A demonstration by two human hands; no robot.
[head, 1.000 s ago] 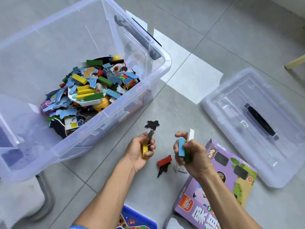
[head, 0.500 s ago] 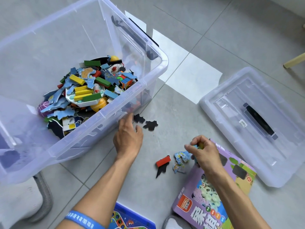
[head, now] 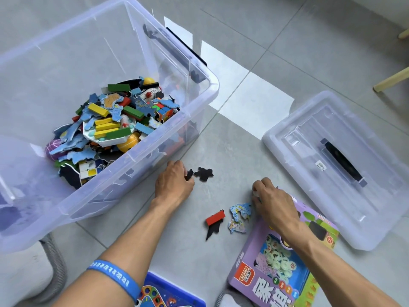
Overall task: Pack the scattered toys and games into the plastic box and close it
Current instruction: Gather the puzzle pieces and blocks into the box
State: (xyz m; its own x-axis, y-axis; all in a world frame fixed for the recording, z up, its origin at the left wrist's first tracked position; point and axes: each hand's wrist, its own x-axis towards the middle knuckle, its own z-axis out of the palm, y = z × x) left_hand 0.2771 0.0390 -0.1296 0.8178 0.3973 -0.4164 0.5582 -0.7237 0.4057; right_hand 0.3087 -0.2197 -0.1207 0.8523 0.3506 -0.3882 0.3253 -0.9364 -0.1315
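The clear plastic box [head: 200,111] stands open at left, part filled with coloured blocks and blue puzzle pieces. Its lid [head: 287,138] lies upside up on the floor at right. My left hand [head: 174,185] rests on the floor beside the box, its fingertips curled onto a small black puzzle piece [head: 189,174]; a second black piece [head: 205,173] lies just right of it. My right hand [head: 274,200] is curled at the top corner of a purple game box [head: 276,275], gripping a small pale piece [head: 256,193]. Between the hands lie a red block [head: 215,217] and a blue map piece [head: 240,214].
A black piece [head: 212,231] lies under the red block. A blue game board [head: 174,293] shows at the bottom edge. A grey ribbed hose [head: 58,262] runs by the box's near corner. Wooden furniture legs [head: 391,79] stand at upper right.
Both hands were raised with blocks in them; they have dropped to the floor. The left moved toward the black pieces by the box, the right to the purple box's corner.
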